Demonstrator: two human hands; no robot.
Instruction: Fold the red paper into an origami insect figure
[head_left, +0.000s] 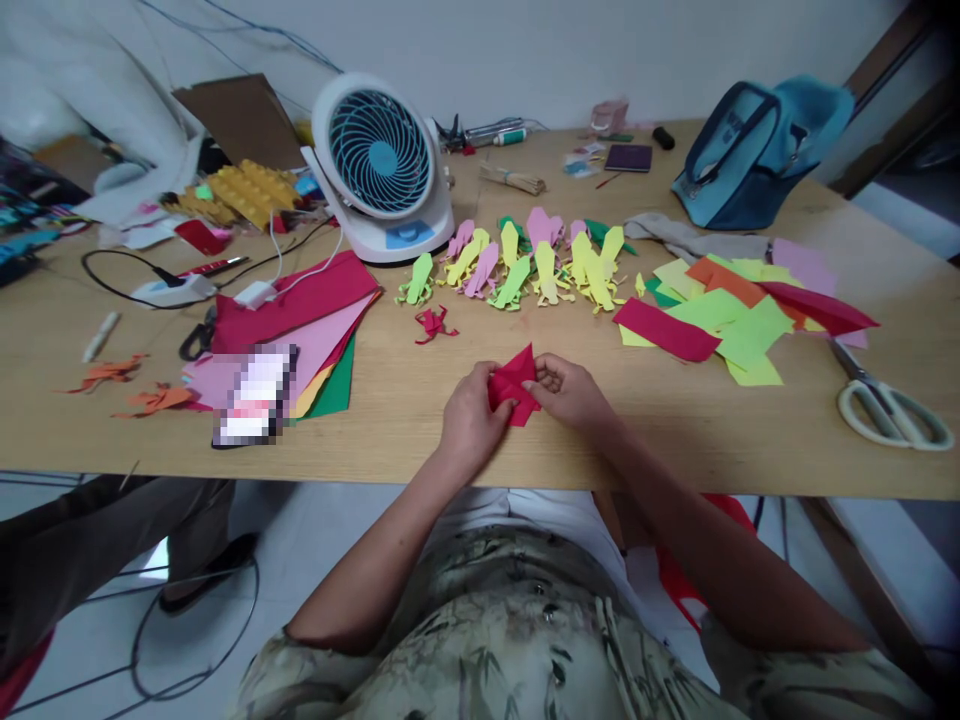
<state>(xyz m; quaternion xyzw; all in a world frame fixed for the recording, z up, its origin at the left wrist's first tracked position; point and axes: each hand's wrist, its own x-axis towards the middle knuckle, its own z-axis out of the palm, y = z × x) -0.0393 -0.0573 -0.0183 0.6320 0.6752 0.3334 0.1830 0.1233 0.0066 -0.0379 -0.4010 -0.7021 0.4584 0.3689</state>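
Observation:
Between my two hands is a piece of folded red paper, with a pointed flap standing up at its top. My left hand grips its left side, the thumb lying across the lower part. On the right side, my right hand pinches it, thumb on the face and fingers curled behind. Just beyond lies a small red folded paper figure. Farther back, several folded figures in yellow, pink and green stand in a cluster, among them a yellow paper figure.
A white fan stands behind the figures. Coloured sheets and a phone lie left. To the right are cut paper pieces, scissors and a blue bag. Another person's leg shows at lower left.

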